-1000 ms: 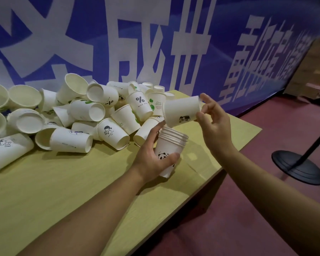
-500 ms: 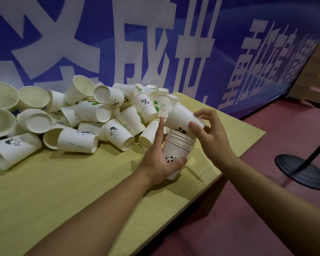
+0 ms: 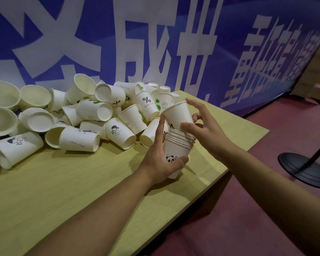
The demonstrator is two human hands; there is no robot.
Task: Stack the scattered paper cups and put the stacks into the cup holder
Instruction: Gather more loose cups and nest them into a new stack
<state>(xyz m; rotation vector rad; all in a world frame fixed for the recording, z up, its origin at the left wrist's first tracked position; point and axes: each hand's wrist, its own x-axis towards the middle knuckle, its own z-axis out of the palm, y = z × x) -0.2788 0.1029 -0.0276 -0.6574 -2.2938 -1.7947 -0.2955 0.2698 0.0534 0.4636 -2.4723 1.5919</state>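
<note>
Thin white paper cup, light and crushable, was pinched by right hand above the nested panda-printed stack, gripped by left hand.

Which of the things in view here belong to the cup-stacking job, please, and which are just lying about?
Part of the job:
- nested stack of white paper cups with a panda print, in the left hand
- single white paper cup entering it, at the right hand
- pile of scattered white paper cups

Just lying about:
- white paper bowls
- black round stand base
- blue banner
</note>
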